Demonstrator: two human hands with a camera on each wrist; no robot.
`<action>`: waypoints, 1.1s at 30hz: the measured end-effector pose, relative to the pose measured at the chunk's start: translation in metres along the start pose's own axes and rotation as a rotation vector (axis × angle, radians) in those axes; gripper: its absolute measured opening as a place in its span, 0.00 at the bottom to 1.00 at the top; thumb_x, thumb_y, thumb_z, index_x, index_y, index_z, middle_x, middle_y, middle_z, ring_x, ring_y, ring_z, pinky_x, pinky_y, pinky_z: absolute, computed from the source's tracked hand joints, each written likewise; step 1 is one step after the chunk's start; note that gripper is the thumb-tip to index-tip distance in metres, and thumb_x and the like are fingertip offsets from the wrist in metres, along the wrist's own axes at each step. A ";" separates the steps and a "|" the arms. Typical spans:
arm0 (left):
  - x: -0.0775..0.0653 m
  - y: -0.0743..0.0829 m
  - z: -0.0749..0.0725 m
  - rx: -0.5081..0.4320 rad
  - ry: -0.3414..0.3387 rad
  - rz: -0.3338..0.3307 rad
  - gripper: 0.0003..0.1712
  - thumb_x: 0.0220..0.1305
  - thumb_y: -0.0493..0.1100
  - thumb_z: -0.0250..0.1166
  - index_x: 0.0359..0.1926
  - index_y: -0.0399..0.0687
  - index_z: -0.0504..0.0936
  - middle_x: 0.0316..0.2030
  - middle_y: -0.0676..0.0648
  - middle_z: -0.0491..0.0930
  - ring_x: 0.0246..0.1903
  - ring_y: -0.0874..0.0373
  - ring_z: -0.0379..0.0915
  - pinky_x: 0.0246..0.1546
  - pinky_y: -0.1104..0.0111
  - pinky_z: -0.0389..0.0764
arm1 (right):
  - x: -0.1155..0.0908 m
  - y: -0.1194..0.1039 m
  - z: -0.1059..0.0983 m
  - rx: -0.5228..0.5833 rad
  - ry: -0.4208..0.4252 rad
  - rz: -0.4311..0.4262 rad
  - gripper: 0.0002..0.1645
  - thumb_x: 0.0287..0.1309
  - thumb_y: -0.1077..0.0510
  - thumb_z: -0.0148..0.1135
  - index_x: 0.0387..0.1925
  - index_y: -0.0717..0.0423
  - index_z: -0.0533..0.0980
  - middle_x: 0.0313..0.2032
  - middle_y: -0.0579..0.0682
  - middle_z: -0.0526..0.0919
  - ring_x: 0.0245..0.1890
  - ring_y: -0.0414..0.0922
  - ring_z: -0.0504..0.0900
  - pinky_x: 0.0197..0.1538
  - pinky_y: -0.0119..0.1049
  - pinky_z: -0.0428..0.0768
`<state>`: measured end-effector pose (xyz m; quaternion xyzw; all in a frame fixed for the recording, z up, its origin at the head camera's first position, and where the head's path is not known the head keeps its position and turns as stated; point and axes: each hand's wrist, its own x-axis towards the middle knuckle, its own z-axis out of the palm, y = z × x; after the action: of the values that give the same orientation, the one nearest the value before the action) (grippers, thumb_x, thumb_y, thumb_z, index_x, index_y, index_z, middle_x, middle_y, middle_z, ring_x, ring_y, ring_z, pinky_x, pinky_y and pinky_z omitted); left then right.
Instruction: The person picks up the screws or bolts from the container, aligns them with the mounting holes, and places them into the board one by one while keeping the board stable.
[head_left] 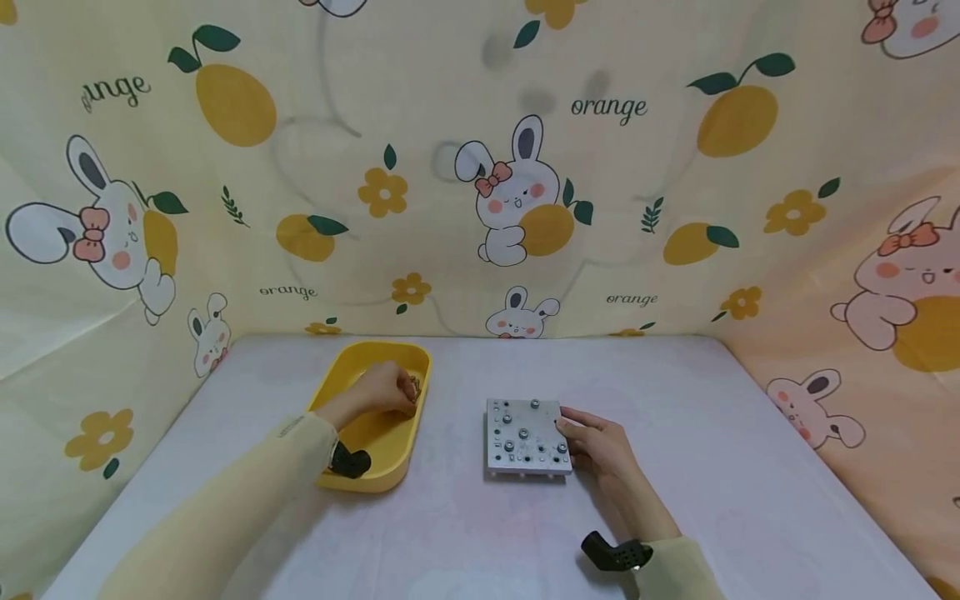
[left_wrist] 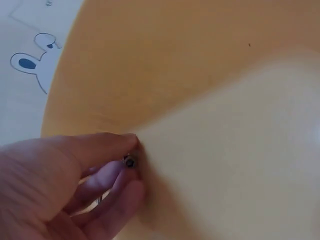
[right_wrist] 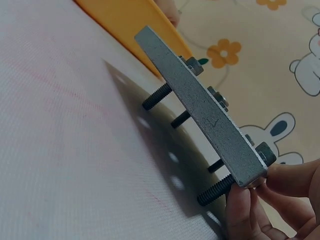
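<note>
My left hand [head_left: 390, 387] reaches into the yellow tray [head_left: 378, 479], near several small brass-coloured pieces [head_left: 416, 384] at its right side. In the left wrist view, thumb and fingers pinch a small screw [left_wrist: 129, 161], its socket end showing. My right hand [head_left: 606, 450] grips the right edge of a square metal plate [head_left: 537, 423], thumb on top. Socket-head bolts [head_left: 523, 433] sit in some of the plate's holes, among others with no bolt. From the right wrist view, threaded shanks [right_wrist: 159, 96] stick out beneath the plate, which is held close over the table.
The white-covered table [head_left: 465, 542] stretches around the tray and plate. Printed curtains [head_left: 420, 67] hang behind it and along both sides. Black wrist-worn devices [head_left: 350, 460] sit on both arms, by the pale sleeves.
</note>
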<state>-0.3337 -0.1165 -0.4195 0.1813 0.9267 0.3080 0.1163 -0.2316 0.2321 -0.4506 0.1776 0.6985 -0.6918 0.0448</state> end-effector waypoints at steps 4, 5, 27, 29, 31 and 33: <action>-0.003 0.000 -0.001 -0.061 -0.040 -0.010 0.10 0.46 0.34 0.77 0.32 0.39 0.86 0.23 0.51 0.81 0.23 0.60 0.76 0.27 0.70 0.79 | -0.001 0.000 0.000 0.002 0.003 0.001 0.25 0.60 0.58 0.68 0.58 0.60 0.77 0.39 0.54 0.86 0.30 0.44 0.81 0.30 0.34 0.78; -0.003 0.000 -0.001 -0.076 -0.046 -0.009 0.11 0.45 0.33 0.76 0.32 0.38 0.86 0.23 0.50 0.81 0.23 0.60 0.76 0.28 0.69 0.80 | -0.001 -0.001 0.000 0.000 0.004 0.002 0.25 0.60 0.59 0.68 0.58 0.60 0.77 0.39 0.54 0.86 0.30 0.45 0.81 0.30 0.34 0.77; -0.030 0.013 -0.019 -0.354 0.141 0.047 0.12 0.60 0.39 0.71 0.43 0.37 0.84 0.37 0.47 0.84 0.37 0.54 0.78 0.39 0.65 0.80 | 0.000 0.003 0.002 -0.004 -0.006 0.011 0.25 0.61 0.58 0.67 0.59 0.60 0.77 0.41 0.54 0.85 0.32 0.45 0.81 0.33 0.36 0.79; -0.042 0.030 -0.021 -0.454 0.219 0.045 0.13 0.62 0.43 0.71 0.45 0.41 0.84 0.39 0.48 0.84 0.39 0.53 0.78 0.41 0.64 0.80 | 0.001 0.002 0.002 -0.001 -0.008 0.011 0.25 0.61 0.59 0.67 0.59 0.60 0.77 0.40 0.54 0.85 0.32 0.45 0.81 0.33 0.36 0.79; -0.053 0.048 -0.020 -0.564 0.302 0.061 0.14 0.62 0.46 0.71 0.46 0.44 0.85 0.40 0.48 0.84 0.40 0.52 0.79 0.42 0.64 0.80 | 0.001 0.002 0.001 -0.004 -0.009 0.006 0.25 0.61 0.58 0.67 0.59 0.59 0.77 0.40 0.54 0.85 0.32 0.45 0.81 0.33 0.35 0.79; -0.063 0.067 -0.014 -0.633 0.383 0.081 0.13 0.61 0.47 0.72 0.45 0.48 0.86 0.40 0.49 0.85 0.40 0.53 0.80 0.42 0.65 0.81 | 0.002 0.001 0.000 -0.007 -0.009 0.002 0.25 0.61 0.58 0.67 0.59 0.59 0.77 0.40 0.54 0.85 0.31 0.45 0.81 0.32 0.35 0.79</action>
<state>-0.2631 -0.0993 -0.3608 0.1120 0.7825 0.6121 -0.0210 -0.2327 0.2320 -0.4525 0.1751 0.7006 -0.6900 0.0495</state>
